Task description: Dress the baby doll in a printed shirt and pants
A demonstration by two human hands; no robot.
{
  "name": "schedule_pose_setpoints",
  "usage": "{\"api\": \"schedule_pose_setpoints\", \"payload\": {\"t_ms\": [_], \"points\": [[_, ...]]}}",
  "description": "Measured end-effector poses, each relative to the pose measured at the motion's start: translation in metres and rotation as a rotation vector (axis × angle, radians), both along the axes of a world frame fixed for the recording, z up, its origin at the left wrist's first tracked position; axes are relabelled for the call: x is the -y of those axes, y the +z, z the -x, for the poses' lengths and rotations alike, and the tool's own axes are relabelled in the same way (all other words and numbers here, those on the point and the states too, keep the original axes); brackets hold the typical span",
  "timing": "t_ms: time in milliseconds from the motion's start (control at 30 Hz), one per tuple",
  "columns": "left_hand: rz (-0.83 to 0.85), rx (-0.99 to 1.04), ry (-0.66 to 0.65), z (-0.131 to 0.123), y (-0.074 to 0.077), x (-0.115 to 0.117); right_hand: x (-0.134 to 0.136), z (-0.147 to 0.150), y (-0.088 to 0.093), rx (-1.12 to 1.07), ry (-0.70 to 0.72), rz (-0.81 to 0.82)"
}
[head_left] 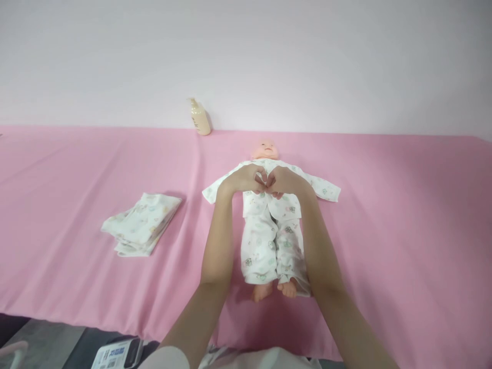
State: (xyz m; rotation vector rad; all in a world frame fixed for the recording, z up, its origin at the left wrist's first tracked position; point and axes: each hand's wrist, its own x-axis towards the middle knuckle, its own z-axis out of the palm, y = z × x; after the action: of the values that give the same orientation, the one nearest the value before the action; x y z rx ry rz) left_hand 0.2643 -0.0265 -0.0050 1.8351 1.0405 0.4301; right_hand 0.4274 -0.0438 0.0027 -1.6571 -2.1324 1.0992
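A baby doll (pixel 265 149) lies on its back on the pink sheet (pixel 384 215), dressed in a white printed shirt (pixel 325 187) and matching trousers (pixel 265 246). Its bare feet point toward me. My left hand (pixel 246 179) and my right hand (pixel 282 182) meet over the doll's chest. Both have fingers curled and pinched on the front of the shirt. What lies under the fingers is hidden.
A folded stack of white printed cloth (pixel 142 223) lies to the left of the doll. A cream pump bottle (pixel 200 118) stands at the back by the wall. A small printed box (pixel 115 354) sits below the sheet's near edge.
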Motion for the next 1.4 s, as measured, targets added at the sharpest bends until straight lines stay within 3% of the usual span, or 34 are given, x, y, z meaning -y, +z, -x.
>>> {"api": "schedule_pose_setpoints", "payload": {"t_ms": [300,600,800,1000,1100,1233,1400], "points": [[0.020,-0.026,0.058,-0.005,0.000,0.000,0.000,-0.003,0.001,0.047,0.043,-0.015],[-0.012,-0.105,0.020,-0.002,-0.001,-0.001,-0.012,-0.021,-0.015,-0.229,0.086,0.060],[-0.007,-0.131,0.054,-0.004,-0.001,0.000,-0.015,-0.024,-0.015,-0.269,0.063,0.124],[-0.027,-0.194,0.120,-0.003,-0.004,-0.002,-0.013,-0.025,-0.013,-0.239,-0.014,0.082],[-0.058,-0.277,0.171,0.000,-0.002,-0.002,-0.014,-0.029,-0.015,-0.246,-0.122,0.021],[-0.205,-0.426,0.297,0.006,0.003,0.001,-0.015,-0.044,-0.013,-0.307,-0.423,-0.192],[-0.371,-0.421,0.410,0.011,0.008,0.004,-0.006,-0.072,-0.001,-0.466,-0.686,-0.411]]}}
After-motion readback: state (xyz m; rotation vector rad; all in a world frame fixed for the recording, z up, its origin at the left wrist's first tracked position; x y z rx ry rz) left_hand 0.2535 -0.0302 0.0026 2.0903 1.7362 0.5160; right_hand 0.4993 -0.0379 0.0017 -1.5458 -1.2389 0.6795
